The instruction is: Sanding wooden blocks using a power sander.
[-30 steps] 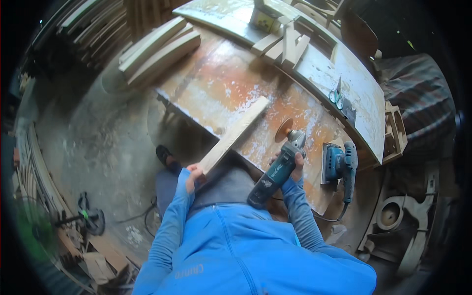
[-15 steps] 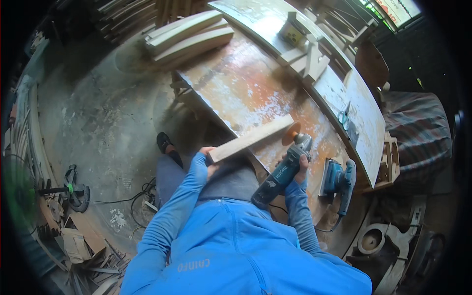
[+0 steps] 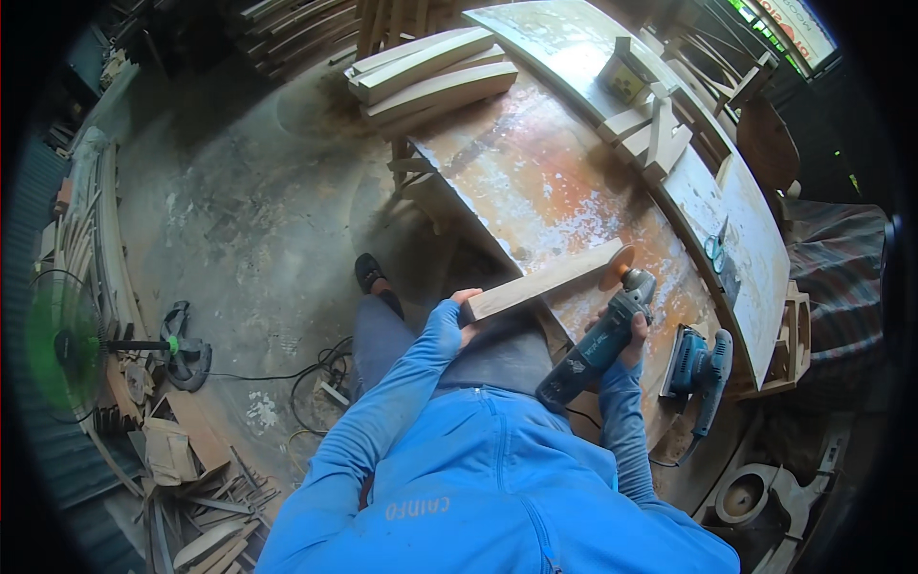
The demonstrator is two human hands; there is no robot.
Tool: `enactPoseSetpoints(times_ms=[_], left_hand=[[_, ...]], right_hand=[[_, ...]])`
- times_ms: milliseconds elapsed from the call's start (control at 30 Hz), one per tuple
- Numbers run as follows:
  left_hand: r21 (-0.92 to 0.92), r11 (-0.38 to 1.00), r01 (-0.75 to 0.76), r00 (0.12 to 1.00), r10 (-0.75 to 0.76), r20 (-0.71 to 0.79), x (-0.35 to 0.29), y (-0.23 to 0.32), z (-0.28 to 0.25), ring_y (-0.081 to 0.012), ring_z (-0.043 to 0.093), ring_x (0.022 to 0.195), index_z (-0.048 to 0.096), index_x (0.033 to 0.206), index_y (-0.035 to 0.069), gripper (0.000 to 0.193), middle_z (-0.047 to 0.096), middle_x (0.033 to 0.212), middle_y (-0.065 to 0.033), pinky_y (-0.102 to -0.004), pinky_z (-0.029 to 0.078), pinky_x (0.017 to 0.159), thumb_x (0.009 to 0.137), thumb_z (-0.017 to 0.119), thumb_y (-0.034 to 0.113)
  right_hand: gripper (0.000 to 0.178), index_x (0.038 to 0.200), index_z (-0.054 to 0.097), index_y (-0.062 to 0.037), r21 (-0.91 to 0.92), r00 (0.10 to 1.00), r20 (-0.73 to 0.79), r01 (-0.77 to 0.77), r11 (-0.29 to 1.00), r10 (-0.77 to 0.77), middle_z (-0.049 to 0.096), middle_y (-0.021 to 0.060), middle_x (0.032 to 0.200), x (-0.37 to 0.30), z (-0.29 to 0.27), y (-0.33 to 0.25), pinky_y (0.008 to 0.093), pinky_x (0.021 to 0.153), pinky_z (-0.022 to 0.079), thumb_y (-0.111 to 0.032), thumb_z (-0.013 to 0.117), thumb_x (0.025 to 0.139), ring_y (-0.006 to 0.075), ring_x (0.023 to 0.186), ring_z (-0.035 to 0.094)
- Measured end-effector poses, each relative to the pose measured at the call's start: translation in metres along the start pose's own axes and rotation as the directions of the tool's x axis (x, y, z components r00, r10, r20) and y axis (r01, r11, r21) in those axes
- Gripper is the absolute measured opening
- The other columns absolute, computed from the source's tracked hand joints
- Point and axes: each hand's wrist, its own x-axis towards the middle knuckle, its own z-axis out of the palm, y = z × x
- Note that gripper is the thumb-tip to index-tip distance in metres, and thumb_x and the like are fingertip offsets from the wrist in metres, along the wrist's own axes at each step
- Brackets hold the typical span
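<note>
My left hand (image 3: 462, 316) grips the near end of a pale wooden board (image 3: 545, 279), which slants up to the right over the table edge. In my right hand (image 3: 635, 330) is a dark teal angle grinder (image 3: 598, 346), its body angled up and away from me. The grinder's orange-brown disc (image 3: 618, 268) is at the board's far end; whether it touches the wood I cannot tell. My right fingers are wrapped round the grinder near its head and partly hidden by it.
A blue sander (image 3: 696, 368) rests at the worn table's (image 3: 564, 163) right edge. Curved wooden pieces (image 3: 435, 86) are stacked at its far end. A raised white board (image 3: 703, 201) carries scissors (image 3: 715, 251) and a tin (image 3: 623, 75). A green fan (image 3: 72, 340), cables and wood scraps (image 3: 210, 507) lie left.
The whole scene has shifted to the right in view as my head turned. Both hands keep hold of the board and the grinder, in nearly the same position to each other.
</note>
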Motion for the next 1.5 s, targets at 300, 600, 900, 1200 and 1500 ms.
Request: enactPoseSetpoints(times_ms=[300,600,900,1200,1500], left_hand=[[-0.012,1.0,0.003,1.0,-0.003,0.025,0.0,-0.012,0.001,-0.0168,0.06,0.102,0.056,0.13,0.011,0.056,0.064,0.112,-0.008,-0.0301,0.047,0.093,0.08,0.078,-0.003],[0.025,0.999,0.035,0.999,-0.035,0.003,-0.003,-0.013,0.004,-0.0172,0.06,0.104,0.055,0.13,0.01,0.055,0.066,0.112,-0.0083,-0.031,0.047,0.094,0.082,0.079,0.001],[-0.066,0.998,-0.013,0.989,0.023,0.145,0.015,-0.008,-0.03,-0.0112,0.057,0.081,0.051,0.136,0.007,0.054,0.063,0.101,-0.0064,-0.0245,0.048,0.07,0.089,0.075,0.02],[0.271,0.963,0.003,0.841,0.144,-0.521,0.242,-0.03,-0.207,-0.0161,0.062,0.085,0.049,0.132,-0.004,0.065,0.065,0.101,-0.0102,-0.0299,0.052,0.075,0.085,0.08,0.026],[0.396,0.902,0.171,0.86,0.06,-0.507,0.357,-0.018,-0.256,-0.0309,0.04,0.137,0.006,0.156,-0.001,0.131,0.037,0.15,-0.0263,-0.0372,0.031,0.116,0.059,0.093,0.009]], right_hand=[[0.065,0.112,0.059,-0.0015,0.154,0.997,0.054,0.053,0.987,-0.062,0.066,0.0133,0.096,0.004,-0.031,0.01,0.0415,0.074,0.059,-0.059,0.069,0.083,0.0275,0.084,0.067],[0.062,0.113,0.058,-0.0026,0.214,0.997,0.021,0.071,0.974,-0.077,0.066,0.0136,0.097,-0.001,-0.029,0.008,0.043,0.078,0.058,-0.056,0.07,0.083,0.0275,0.083,0.067],[0.063,0.109,0.059,-0.0022,0.128,1.0,0.03,-0.012,0.992,0.009,0.064,0.0115,0.092,-0.004,-0.016,-0.001,0.0393,0.075,0.057,-0.057,0.072,0.08,0.0262,0.082,0.066],[0.064,0.11,0.058,-0.0009,0.161,1.0,0.004,-0.016,0.987,0.015,0.065,0.0113,0.093,-0.001,-0.013,-0.003,0.038,0.072,0.059,-0.055,0.073,0.079,0.0265,0.083,0.066],[0.064,0.116,0.056,-0.0033,0.114,0.997,-0.041,0.067,0.991,-0.063,0.065,0.0145,0.097,-0.009,-0.024,-0.002,0.0415,0.067,0.061,-0.051,0.075,0.078,0.0293,0.079,0.068]])
